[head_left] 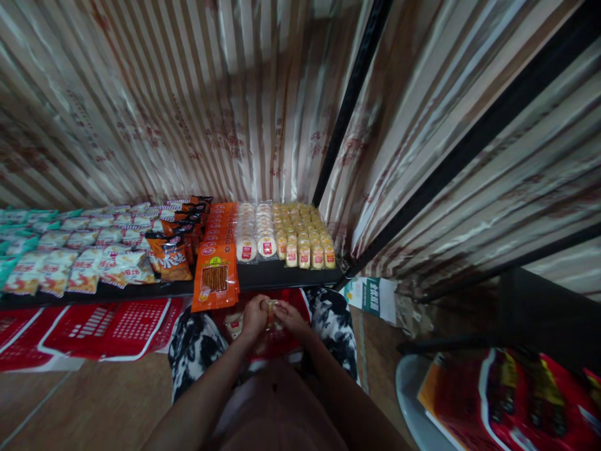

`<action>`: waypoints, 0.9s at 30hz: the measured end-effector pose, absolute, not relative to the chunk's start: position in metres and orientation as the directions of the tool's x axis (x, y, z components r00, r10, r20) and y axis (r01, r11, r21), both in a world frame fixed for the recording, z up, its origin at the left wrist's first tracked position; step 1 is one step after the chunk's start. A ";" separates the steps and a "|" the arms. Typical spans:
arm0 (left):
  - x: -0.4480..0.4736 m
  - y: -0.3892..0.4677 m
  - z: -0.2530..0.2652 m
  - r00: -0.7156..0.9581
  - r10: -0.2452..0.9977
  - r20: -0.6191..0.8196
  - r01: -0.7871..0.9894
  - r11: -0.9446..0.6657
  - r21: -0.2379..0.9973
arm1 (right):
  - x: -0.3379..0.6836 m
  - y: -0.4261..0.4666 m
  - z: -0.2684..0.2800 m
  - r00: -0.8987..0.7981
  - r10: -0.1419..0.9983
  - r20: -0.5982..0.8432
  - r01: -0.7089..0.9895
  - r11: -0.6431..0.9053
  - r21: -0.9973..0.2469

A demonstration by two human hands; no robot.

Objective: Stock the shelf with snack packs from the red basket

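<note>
My left hand (255, 317) and my right hand (291, 318) meet in front of my lap, fingers closed. Between their fingertips is a small wrapped snack (271, 308), pale yellow in a clear wrapper; its details are blurred. Beneath my hands, between my knees, lies a red basket (277, 347), mostly covered by my hands and arms. A round pale packaged snack (233, 324) shows beside my left hand. Just beyond, on a black shelf (263, 274), stand rows of yellow wrapped snacks (304, 252) and round white wrapped snacks (246, 248).
Orange snack packs (215, 275) overhang the shelf's front edge, with orange-brown bags (171, 257) and white bags (87, 269) to their left. Red baskets (110, 329) sit below the shelf. Black posts (350, 106) rise at right. A grey tub (406, 388) holds red packages.
</note>
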State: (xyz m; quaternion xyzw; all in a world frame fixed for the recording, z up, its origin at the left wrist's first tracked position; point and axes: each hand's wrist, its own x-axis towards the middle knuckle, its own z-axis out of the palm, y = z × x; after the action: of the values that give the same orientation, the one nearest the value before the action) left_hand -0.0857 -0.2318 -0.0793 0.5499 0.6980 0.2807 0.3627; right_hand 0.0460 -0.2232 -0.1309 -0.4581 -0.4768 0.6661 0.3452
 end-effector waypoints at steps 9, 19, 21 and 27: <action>-0.088 -0.226 -0.082 -0.160 0.965 -0.206 0.470 0.258 0.844 | 0.046 -0.225 -0.139 -0.360 0.888 -0.285 -0.083 -0.335 -0.939; -0.086 -0.223 -0.087 -0.184 0.966 -0.181 0.404 0.242 0.882 | 0.047 -0.227 -0.131 -0.352 0.903 -0.247 -0.104 -0.300 -0.948; -0.084 -0.224 -0.085 -0.179 0.967 -0.181 0.398 0.239 0.886 | 0.048 -0.225 -0.129 -0.345 0.908 -0.237 -0.106 -0.289 -0.951; -0.076 -0.229 -0.080 -0.153 0.967 -0.204 0.395 0.249 0.884 | 0.052 -0.221 -0.125 -0.334 0.918 -0.215 -0.095 -0.259 -0.961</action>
State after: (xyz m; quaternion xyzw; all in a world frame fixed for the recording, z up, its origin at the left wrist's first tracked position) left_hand -0.0763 -0.2290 -0.0805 0.5045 0.6749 0.3479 0.4110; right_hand 0.0519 -0.2205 -0.1252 -0.4335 -0.4745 0.6647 0.3810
